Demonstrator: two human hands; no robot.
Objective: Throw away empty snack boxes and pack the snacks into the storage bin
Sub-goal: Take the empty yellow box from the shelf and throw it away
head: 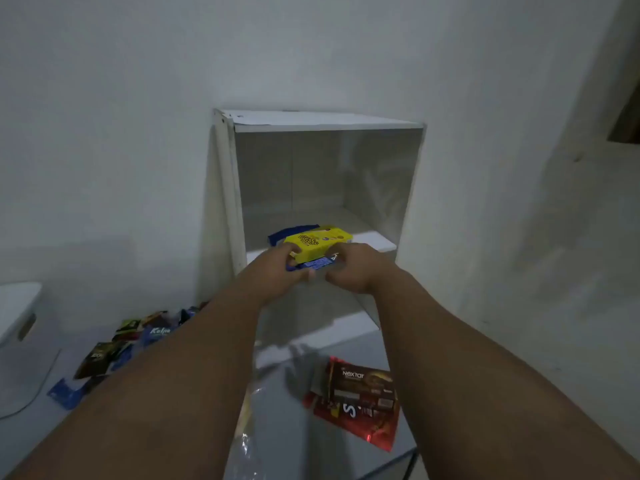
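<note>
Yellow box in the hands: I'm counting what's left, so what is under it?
A blue box lies under the yellow box; the left hand and right hand grip both. Only its front edge shows; the rest is covered.

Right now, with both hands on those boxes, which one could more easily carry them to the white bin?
Probably the left hand: it holds the yellow box and blue box on the side nearer the white bin, far left. The right hand would have to cross over.
</note>
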